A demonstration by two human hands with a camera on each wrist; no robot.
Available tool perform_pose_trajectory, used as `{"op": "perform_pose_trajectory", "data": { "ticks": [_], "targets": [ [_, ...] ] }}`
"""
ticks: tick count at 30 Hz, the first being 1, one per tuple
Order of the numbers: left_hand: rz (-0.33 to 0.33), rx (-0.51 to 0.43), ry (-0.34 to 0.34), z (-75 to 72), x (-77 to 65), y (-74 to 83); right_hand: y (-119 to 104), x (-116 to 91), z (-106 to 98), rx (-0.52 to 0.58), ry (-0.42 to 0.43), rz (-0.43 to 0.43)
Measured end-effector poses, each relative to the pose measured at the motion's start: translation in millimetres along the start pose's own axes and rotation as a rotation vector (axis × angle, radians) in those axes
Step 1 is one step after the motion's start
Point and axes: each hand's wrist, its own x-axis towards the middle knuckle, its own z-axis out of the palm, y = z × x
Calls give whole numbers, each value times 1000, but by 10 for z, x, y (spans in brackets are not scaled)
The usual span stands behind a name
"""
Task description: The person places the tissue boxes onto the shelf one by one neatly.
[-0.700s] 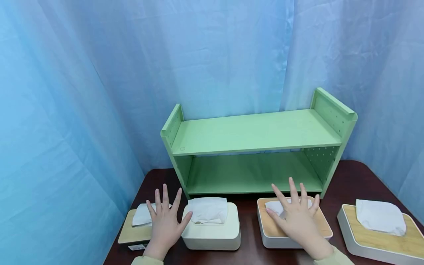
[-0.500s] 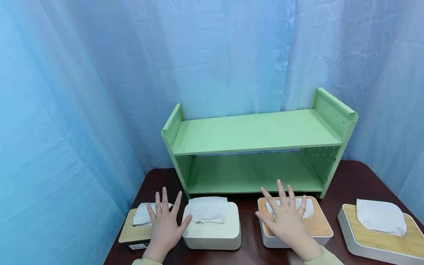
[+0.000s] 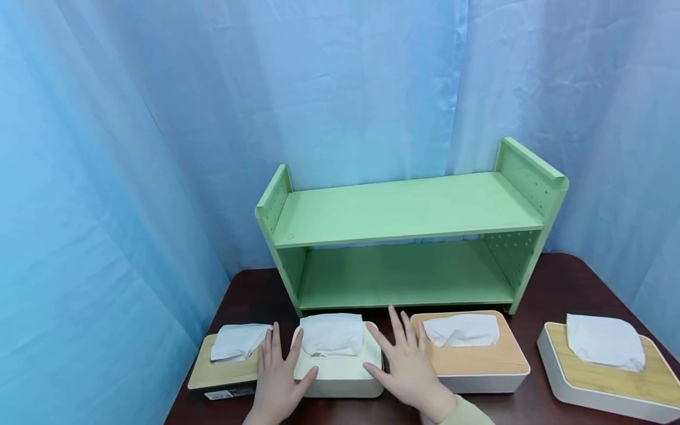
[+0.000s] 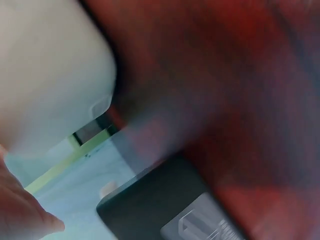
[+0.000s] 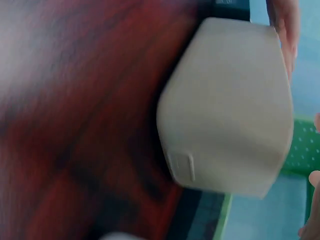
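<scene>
A cream tissue box (image 3: 345, 369) with a white tissue (image 3: 332, 335) sticking out of its top stands between my two hands. At its left side, my left hand (image 3: 278, 378) has its fingers stretched out, the thumb overlapping the box's front corner. My right hand (image 3: 409, 366) is spread wide by its right side, thumb and index finger overlapping the lid's edge. Both wrist views show this box close up, its rounded cream wall (image 5: 225, 105) filling much of the right one. Neither hand holds anything. A dark-sided tissue box (image 4: 155, 200) with a tan lid lies just left of my left hand.
Right of my right hand sits an orange-topped tissue box (image 3: 478, 361). Farther right is another with a wood-look lid (image 3: 600, 378). Behind the row stands a green two-tier shelf (image 3: 409, 212) on the dark red-brown table (image 3: 571, 289). Blue curtains (image 3: 133, 177) surround it.
My right hand has moved left from over the orange-topped box to the cream box's right side. My left hand has shifted slightly right and lower, with its fingers closer together.
</scene>
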Motion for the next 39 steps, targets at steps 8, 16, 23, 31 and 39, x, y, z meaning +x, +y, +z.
{"op": "perform_pose_trajectory", "data": {
  "ticks": [8, 16, 23, 31, 39],
  "targets": [
    [-47, -140, -99, 71, -32, 16, -64, -28, 255, 33, 4, -75],
    [-48, -302, -203, 99, -23, -37, -64, -16, 343, 304, -175, 86],
    [-91, -441, -286, 121, -11, -94, -46, 22, 409, 384, -199, 74],
    [-77, -428, -305, 154, 4, -111, -56, 45, 431, 343, -147, 89],
    [-117, -423, -298, 162, -2, -92, -57, 60, 465, 383, -136, 129]
  ]
}}
